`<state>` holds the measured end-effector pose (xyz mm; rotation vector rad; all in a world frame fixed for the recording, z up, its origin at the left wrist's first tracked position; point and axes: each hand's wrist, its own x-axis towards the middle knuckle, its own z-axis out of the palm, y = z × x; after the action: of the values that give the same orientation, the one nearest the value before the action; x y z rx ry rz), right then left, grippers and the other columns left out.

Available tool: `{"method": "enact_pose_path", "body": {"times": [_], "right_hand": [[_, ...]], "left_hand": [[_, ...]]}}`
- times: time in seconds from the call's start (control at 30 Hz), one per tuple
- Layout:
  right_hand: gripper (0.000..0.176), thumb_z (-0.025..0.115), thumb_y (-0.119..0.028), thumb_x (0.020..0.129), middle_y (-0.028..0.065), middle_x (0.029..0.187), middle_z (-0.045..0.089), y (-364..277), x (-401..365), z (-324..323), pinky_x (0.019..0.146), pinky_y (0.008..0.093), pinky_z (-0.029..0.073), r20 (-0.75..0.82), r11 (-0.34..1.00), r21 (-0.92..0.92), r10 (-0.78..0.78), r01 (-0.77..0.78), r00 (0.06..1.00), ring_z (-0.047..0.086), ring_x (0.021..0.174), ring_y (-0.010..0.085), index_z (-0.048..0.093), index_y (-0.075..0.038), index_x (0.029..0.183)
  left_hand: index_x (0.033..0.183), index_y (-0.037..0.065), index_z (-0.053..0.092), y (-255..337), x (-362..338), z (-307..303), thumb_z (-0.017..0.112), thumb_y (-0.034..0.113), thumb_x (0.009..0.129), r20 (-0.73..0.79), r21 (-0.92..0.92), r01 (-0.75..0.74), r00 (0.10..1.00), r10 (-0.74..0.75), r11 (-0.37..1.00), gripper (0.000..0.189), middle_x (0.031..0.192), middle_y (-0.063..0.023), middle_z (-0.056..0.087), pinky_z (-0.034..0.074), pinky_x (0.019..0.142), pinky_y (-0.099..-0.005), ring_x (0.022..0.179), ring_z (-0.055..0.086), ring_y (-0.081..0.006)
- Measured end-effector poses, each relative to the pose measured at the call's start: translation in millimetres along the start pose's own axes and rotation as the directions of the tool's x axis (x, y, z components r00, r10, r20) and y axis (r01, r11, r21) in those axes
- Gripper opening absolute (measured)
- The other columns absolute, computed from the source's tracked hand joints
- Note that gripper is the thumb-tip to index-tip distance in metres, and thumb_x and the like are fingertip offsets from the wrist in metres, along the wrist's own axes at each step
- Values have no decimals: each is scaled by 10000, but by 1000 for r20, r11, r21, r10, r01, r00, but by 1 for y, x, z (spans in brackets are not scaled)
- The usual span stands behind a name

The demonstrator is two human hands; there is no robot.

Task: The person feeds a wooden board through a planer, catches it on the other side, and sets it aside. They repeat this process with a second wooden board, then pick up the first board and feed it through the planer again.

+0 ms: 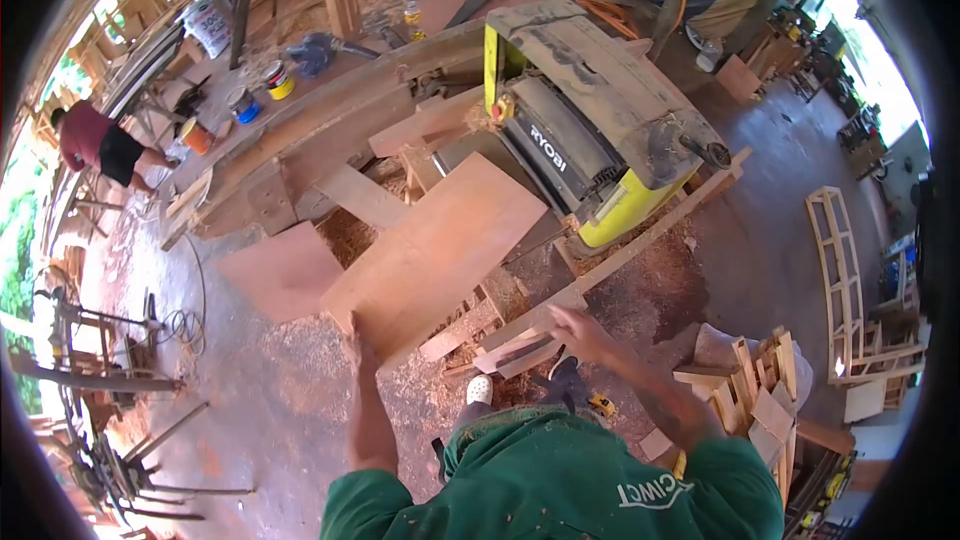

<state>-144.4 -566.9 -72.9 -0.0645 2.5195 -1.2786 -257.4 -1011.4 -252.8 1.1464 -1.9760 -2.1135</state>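
Observation:
A wide flat wooden board [440, 255] lies tilted in front of the green and black planer [565, 130], its far end close to the planer's opening. At the board's near left corner, my left hand [362, 342] grips the edge, with the fingers partly hidden. My right hand [580, 330] is off the board, its fingers apart, above the wooden frame [530, 325] to the right. It holds nothing that shows. Under the board are wooden supports and shavings [375, 230], partly covered by it.
A reddish panel [282, 272] lies to the left. Wood offcuts [765, 390] are piled at my right. A long beam [660, 225] runs beside the planer. Paint cans [278, 80] stand beyond the bench. Another person [100, 145] bends at the far left.

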Motion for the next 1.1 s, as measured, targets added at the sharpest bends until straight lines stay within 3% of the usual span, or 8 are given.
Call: {"method": "enact_pose_path", "body": {"times": [0.07,0.1,0.17,0.27,0.33,0.43,0.87,1.1], "right_hand": [[493,494,-247,864,214,1192,491,21,-63,-7,878,377,428,-117,967,114,240,-227,964,520,1068,318,357,-29,1284],[474,504,-232,858,204,1145,532,36,-94,-6,849,373,444,-184,924,224,354,-311,917,547,1032,310,380,-27,1267],[443,563,-198,827,160,1106,568,47,-148,-13,844,386,443,-308,850,73,516,-521,799,563,998,313,439,-53,1227],[418,579,-169,808,190,1074,570,66,-210,-4,830,385,447,-435,831,-76,470,-551,768,569,972,319,470,-42,1190],[387,595,-149,797,209,1058,568,58,-236,1,812,379,451,-507,659,29,658,-752,557,571,948,331,499,-24,1151],[348,576,-126,785,186,891,613,88,-271,21,722,387,464,-506,677,-90,600,-730,619,599,822,333,529,-69,1124],[375,593,-171,803,220,1024,579,100,-303,33,786,389,449,-400,619,73,736,-782,546,565,940,355,517,-29,1141],[366,601,-159,808,166,908,625,93,-253,-6,582,336,481,-540,707,-13,590,-707,600,613,698,247,507,-53,1146]], "left_hand": [[1102,-30,518,-17,64,16,581,475,806,93,-114,-220,969,231,969,588,866,-88,587,450,627,-329,695,530,-181],[1149,-15,481,11,67,16,594,431,811,157,211,3,987,-37,977,571,952,-110,569,439,709,-321,812,529,-183],[1166,3,465,25,64,40,631,388,795,192,0,-148,971,145,989,560,1012,-104,544,420,759,-317,898,500,-173],[1158,17,456,59,62,65,654,302,791,211,55,-227,954,211,972,505,1013,-78,539,414,759,-307,902,493,-167],[1149,19,442,85,48,79,647,200,784,264,119,-246,942,208,962,456,993,-55,534,396,739,-281,873,478,-145],[1139,22,440,80,74,93,610,101,774,387,-94,-359,846,366,929,410,953,-37,535,381,701,-261,816,463,-123],[1198,8,407,67,82,110,602,63,783,448,-210,-295,818,360,932,462,1002,-51,536,393,758,-268,870,484,-133],[1241,1,389,72,75,126,606,68,783,433,-203,-269,838,333,941,511,1011,-52,544,393,776,-268,878,490,-137]]}}
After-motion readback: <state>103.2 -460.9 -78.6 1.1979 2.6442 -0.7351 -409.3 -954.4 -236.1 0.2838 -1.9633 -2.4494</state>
